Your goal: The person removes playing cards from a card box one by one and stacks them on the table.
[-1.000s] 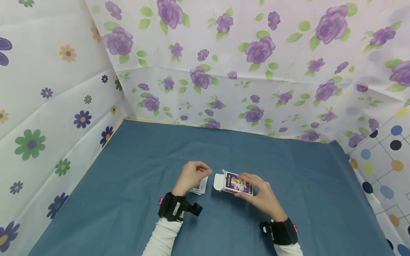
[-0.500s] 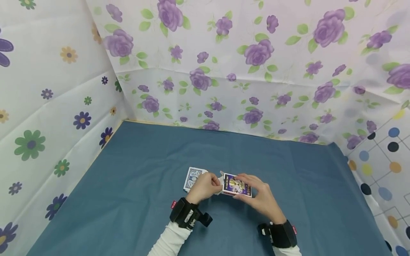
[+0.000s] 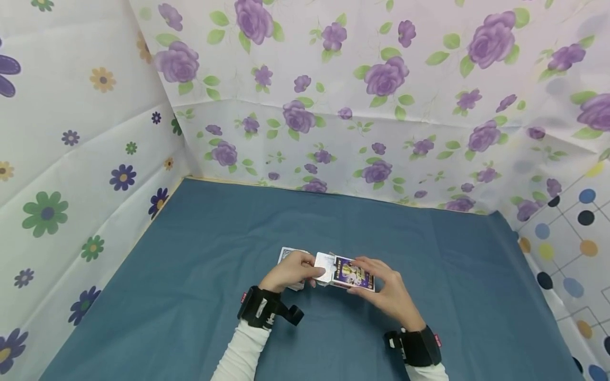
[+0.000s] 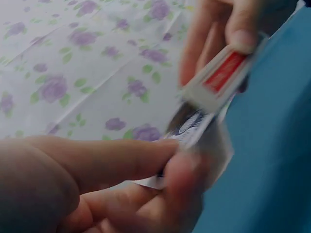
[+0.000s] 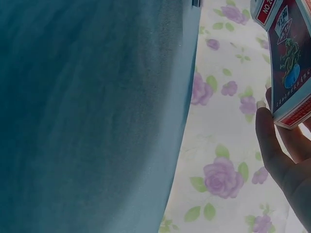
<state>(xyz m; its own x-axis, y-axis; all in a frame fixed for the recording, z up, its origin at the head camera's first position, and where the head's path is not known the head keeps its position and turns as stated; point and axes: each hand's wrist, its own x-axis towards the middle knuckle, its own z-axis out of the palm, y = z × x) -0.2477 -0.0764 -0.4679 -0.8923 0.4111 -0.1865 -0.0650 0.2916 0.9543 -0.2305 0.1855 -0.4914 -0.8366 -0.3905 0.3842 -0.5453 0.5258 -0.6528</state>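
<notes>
In the head view my right hand (image 3: 393, 291) holds a purple-and-gold playing card box (image 3: 353, 273) by its long edges, with the open end toward the left. Several white-edged playing cards (image 3: 325, 265) stick part way out of that end. My left hand (image 3: 292, 271) pinches them between thumb and fingers. The left wrist view shows a blue-patterned card back (image 4: 190, 127) at the box mouth, somewhat blurred. A stack of playing cards (image 3: 287, 253) lies on the table behind my left hand, which covers most of it. The right wrist view shows the box's dark dragon-printed face (image 5: 290, 58).
A blue cloth (image 3: 229, 222) covers the table. Behind it hangs a white sheet with purple roses (image 3: 297, 116). Flower-printed sheeting (image 3: 71, 159) closes the left side, and dotted sheeting (image 3: 572, 254) stands at the right.
My left hand moved right from over the stack to the box's open end, then back left a little, drawing cards part way out. My right hand and the box stay nearly in place.
</notes>
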